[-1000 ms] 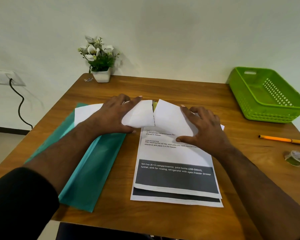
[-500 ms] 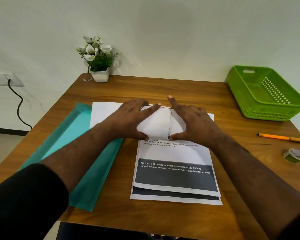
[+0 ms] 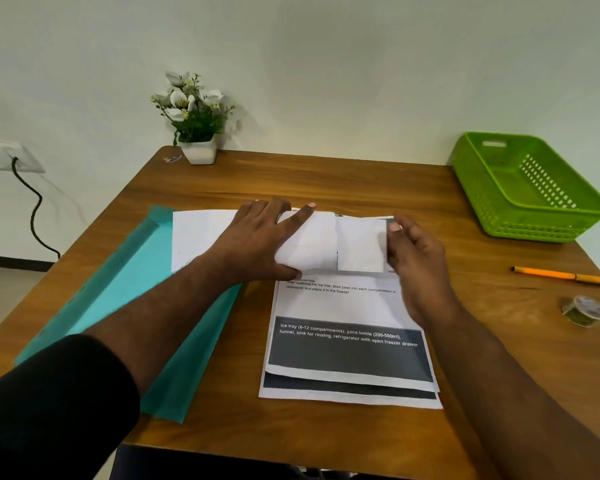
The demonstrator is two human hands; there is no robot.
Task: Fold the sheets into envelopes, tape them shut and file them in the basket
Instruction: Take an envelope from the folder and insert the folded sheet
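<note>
A white sheet (image 3: 359, 244) lies mid-table with its two side flaps folded in, meeting at a seam in the middle. My left hand (image 3: 257, 244) lies flat on the left flap and holds it down. My right hand (image 3: 416, 261) sits at the right folded edge, fingertips touching the crease. The folded sheet rests on the top end of a stack of printed sheets (image 3: 347, 344). The green basket (image 3: 482, 202) stands at the far right. A small roll of tape (image 3: 584, 311) lies near the right edge.
More white paper (image 3: 201, 237) sticks out to the left under my hand, on a teal folder (image 3: 118, 289). An orange pen (image 3: 561, 275) lies right of my right hand. A potted plant (image 3: 194, 133) stands at the back. A wall socket with cable (image 3: 0, 157) is at left.
Both flaps were brought in and pressed flat until they met. My right hand then slid from the middle seam out to the right edge. My left hand stayed on the left flap.
</note>
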